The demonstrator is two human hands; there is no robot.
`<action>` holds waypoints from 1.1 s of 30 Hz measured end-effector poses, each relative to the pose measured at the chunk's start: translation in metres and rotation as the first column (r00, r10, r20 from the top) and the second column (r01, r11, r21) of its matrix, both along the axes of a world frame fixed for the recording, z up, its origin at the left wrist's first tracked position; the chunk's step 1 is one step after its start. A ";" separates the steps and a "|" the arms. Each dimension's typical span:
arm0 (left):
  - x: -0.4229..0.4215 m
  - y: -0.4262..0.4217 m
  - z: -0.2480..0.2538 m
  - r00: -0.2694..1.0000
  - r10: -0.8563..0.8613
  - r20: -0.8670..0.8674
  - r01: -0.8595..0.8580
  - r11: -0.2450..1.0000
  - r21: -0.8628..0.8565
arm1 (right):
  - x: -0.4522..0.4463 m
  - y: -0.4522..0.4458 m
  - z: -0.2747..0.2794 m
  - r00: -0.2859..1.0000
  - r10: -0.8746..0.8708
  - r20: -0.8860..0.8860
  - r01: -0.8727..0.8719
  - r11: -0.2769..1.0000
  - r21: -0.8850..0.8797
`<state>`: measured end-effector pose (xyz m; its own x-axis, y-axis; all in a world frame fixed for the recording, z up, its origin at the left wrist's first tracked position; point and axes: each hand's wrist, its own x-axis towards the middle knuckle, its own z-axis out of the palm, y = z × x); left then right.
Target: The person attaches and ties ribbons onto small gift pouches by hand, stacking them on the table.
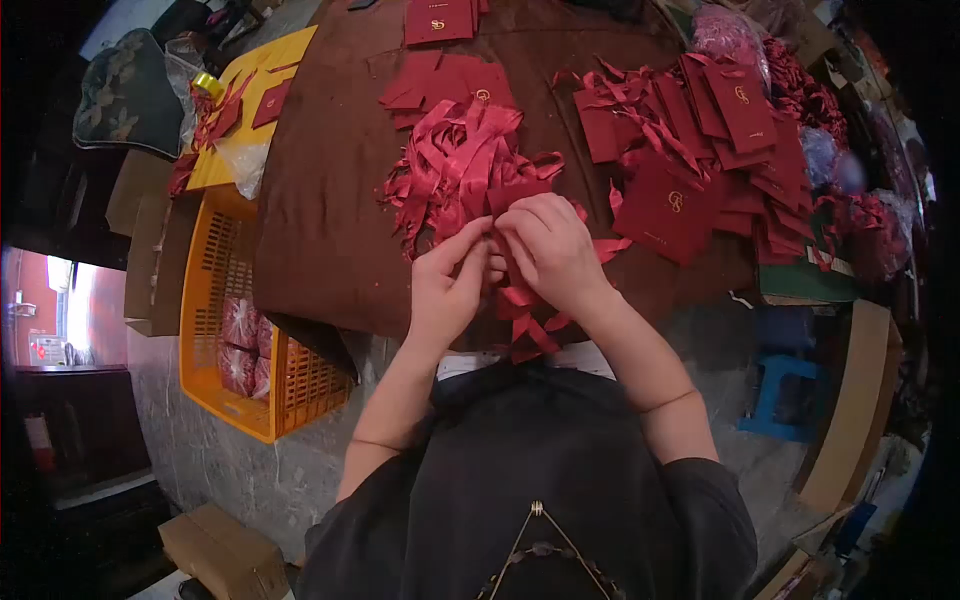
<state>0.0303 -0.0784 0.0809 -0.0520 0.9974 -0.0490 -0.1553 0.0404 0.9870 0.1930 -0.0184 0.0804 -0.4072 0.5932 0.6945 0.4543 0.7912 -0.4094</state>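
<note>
Both hands meet at the near edge of a brown cloth-covered table. My left hand has its fingers pinched on a red ribbon or card edge, too small to tell which. My right hand is closed on a red card, its fingertips touching those of my left hand. A heap of shiny red ribbons lies just beyond the hands, and loose ribbon ends hang below them. Behind the heap are flat red cards. To the right, red cards with gold print are piled with ribbons.
An orange crate with bagged red items stands on the floor at the left, below a yellow surface. A blue stool and a long cardboard piece are at the right. A cardboard box sits at the lower left.
</note>
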 end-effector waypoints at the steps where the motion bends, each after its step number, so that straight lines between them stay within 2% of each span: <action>1: -0.001 0.001 -0.002 0.996 0.000 0.089 0.000 1.000 -0.001 | 0.001 0.001 0.000 1.000 -0.001 0.000 0.001 1.000 0.002; 2: -0.004 0.002 -0.006 0.996 -0.002 0.088 0.002 1.000 -0.001 | 0.003 0.001 -0.001 0.996 0.045 -0.075 -0.051 0.995 -0.085; 3: -0.006 0.005 -0.008 0.988 0.055 -0.143 -0.035 0.990 0.134 | 0.005 0.001 -0.002 0.985 0.083 -0.153 -0.108 0.980 -0.166; 4: -0.008 0.007 -0.008 0.924 0.138 -0.356 -0.040 0.962 0.270 | 0.008 0.003 -0.002 0.976 0.105 -0.190 -0.148 0.963 -0.224; 5: -0.008 0.008 -0.007 0.860 0.178 -0.479 -0.042 0.959 0.281 | 0.010 0.003 -0.004 0.976 0.106 -0.189 -0.148 0.963 -0.224; 7: -0.007 0.008 -0.001 0.810 0.218 -0.545 -0.031 0.943 0.332 | 0.011 0.002 -0.008 0.962 0.116 -0.247 -0.207 0.900 -0.384; 8: -0.006 0.010 0.001 0.753 0.259 -0.604 -0.011 0.924 0.383 | 0.010 0.001 -0.009 0.961 0.120 -0.248 -0.211 0.900 -0.381; 9: -0.007 0.012 0.000 0.716 0.294 -0.633 0.027 0.895 0.446 | 0.009 -0.001 -0.007 0.938 0.093 -0.335 -0.248 0.854 -0.457; 10: -0.006 0.012 0.000 0.716 0.291 -0.634 0.032 0.894 0.447 | 0.009 -0.002 -0.005 0.908 0.054 -0.415 -0.289 0.800 -0.526; 12: -0.003 0.011 0.001 0.617 0.353 -0.703 0.094 0.854 0.511 | 0.017 0.005 -0.002 0.918 0.020 -0.396 -0.262 0.780 -0.568; 13: -0.001 0.012 0.000 0.619 0.354 -0.701 0.094 0.853 0.513 | 0.017 0.008 0.005 0.930 -0.020 -0.367 -0.171 0.859 -0.482; 14: 0.000 0.011 -0.003 0.616 0.356 -0.703 0.123 0.837 0.533 | 0.019 0.013 0.005 0.930 -0.020 -0.366 -0.171 0.860 -0.480; 16: 0.002 0.010 -0.006 0.604 0.370 -0.706 0.157 0.813 0.560 | 0.026 0.020 0.002 0.973 -0.031 -0.230 -0.113 0.804 -0.584; 17: 0.001 0.009 -0.005 0.604 0.369 -0.706 0.159 0.813 0.560 | 0.028 0.022 0.000 0.959 -0.031 -0.281 -0.170 0.728 -0.664; 18: -0.002 0.009 -0.004 0.562 0.407 -0.720 0.139 0.812 0.567 | 0.028 0.022 0.002 0.959 -0.032 -0.281 -0.170 0.729 -0.664; 20: -0.002 0.007 0.000 0.495 0.482 -0.723 0.083 0.802 0.592 | 0.028 0.020 0.009 0.990 0.033 -0.137 -0.101 0.843 -0.529; 22: -0.022 0.004 0.005 0.416 0.564 -0.713 -0.096 0.807 0.582 | 0.039 0.029 0.010 0.992 -0.027 -0.122 -0.038 0.863 -0.503; 23: -0.033 0.005 0.006 0.421 0.557 -0.716 -0.157 0.822 0.547 | 0.046 0.036 0.002 0.981 -0.034 -0.193 -0.080 0.829 -0.554; 25: -0.050 0.009 0.006 0.407 0.599 -0.689 -0.231 0.798 0.557 | 0.054 0.042 0.002 0.983 -0.016 -0.184 -0.095 0.812 -0.576; 26: -0.057 0.013 -0.002 0.458 0.572 -0.680 -0.247 0.817 0.522 | 0.055 0.043 0.002 0.984 0.002 -0.180 -0.111 0.793 -0.599; 29: -0.039 0.016 0.004 0.433 0.637 -0.637 -0.294 0.768 0.569 | 0.050 0.050 -0.004 0.981 -0.035 -0.190 -0.099 0.754 -0.649; 32: -0.022 0.007 -0.004 0.463 0.556 -0.690 0.022 0.771 0.636 | 0.050 0.060 -0.006 0.981 -0.056 -0.188 -0.083 0.748 -0.658; 33: -0.015 0.008 -0.006 0.439 0.525 -0.729 0.043 0.798 0.601 | 0.049 0.063 -0.006 0.983 -0.048 -0.179 -0.082 0.753 -0.653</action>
<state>0.0153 -0.0703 0.0751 -0.0243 0.7834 0.6210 0.8191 -0.3406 0.4616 0.2421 0.0444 0.0743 -0.3332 0.9222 0.1964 0.3133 0.3048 -0.8994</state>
